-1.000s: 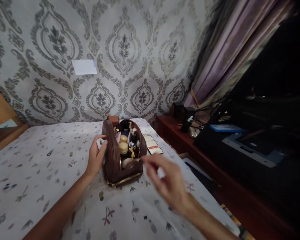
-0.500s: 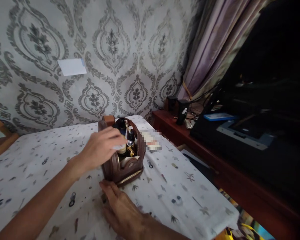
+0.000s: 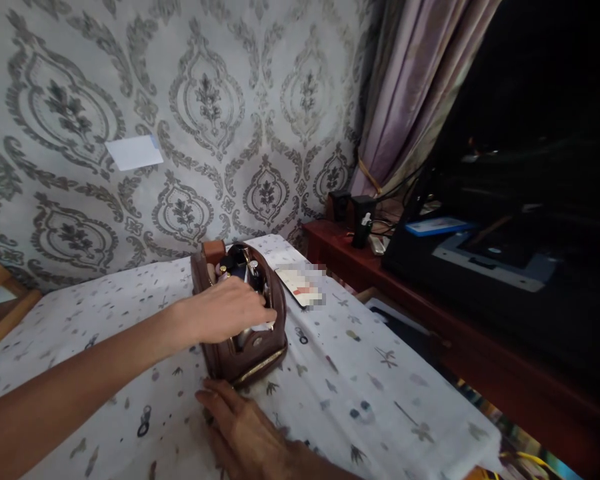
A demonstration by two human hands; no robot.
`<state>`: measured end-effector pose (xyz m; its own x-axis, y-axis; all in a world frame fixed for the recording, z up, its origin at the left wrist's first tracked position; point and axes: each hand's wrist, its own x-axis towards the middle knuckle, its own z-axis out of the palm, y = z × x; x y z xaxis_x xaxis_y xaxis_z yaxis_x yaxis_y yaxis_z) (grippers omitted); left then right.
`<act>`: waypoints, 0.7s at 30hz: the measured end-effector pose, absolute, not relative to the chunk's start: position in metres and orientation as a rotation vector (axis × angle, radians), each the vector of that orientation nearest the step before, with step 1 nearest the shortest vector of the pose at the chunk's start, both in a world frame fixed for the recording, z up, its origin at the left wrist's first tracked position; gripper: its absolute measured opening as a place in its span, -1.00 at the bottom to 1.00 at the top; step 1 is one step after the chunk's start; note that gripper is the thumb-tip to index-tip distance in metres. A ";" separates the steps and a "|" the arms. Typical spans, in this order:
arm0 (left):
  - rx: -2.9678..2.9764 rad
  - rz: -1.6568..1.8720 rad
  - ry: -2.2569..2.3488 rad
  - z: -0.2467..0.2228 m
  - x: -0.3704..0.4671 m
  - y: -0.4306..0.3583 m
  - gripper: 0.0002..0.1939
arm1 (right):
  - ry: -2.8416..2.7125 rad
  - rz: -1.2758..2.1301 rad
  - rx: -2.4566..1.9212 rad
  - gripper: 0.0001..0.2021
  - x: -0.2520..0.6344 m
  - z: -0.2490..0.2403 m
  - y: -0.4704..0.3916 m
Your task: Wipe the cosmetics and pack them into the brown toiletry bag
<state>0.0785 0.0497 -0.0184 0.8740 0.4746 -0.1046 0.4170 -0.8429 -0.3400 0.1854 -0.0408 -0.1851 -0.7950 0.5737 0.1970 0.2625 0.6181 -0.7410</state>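
A brown leather cosmetics bag (image 3: 260, 348) stands unzipped on the patterned white tablecloth (image 3: 390, 353). Small bottles (image 3: 254, 272) and other dark and gold-capped items crowd its inside. My left hand (image 3: 233, 307) reaches over the opening from the left, its fingers curled down into the front half of the bag. A whitish edge shows by the fingertips, but what they grip is hidden. Low in the view, my right hand (image 3: 250, 423) lies on the cloth by the bag's near corner, fingers stretched out and holding nothing.
Right of the bag lies a flat, pale phone-like item (image 3: 303, 293), partly blurred. A dark red stand (image 3: 330, 233) along the right bears black speakers (image 3: 363, 207), cables and a large dark screen (image 3: 520, 167). The papered wall (image 3: 205, 127) rises behind the table.
My left hand has moved from the bag's left side to its front middle, deeper over the opening. My right hand stays by the near corner. The view has shifted slightly.
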 end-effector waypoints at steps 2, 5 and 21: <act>-2.711 0.321 -0.649 -0.018 0.078 0.051 -0.73 | -2.440 1.012 -0.673 -0.43 0.185 -0.186 -0.040; -2.704 0.362 -0.603 -0.019 0.079 0.054 -0.72 | -2.464 1.002 -0.687 -0.48 0.185 -0.187 -0.040; -2.530 0.415 -0.360 -0.022 0.086 0.052 -0.70 | -2.471 0.864 -0.638 -0.66 0.180 -0.200 -0.037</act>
<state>0.0863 0.0523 -0.0222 0.9167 0.3355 -0.2168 0.1672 -0.8153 -0.5544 0.1799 -0.0371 -0.2000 -0.7950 0.5517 0.2522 0.2742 0.6977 -0.6618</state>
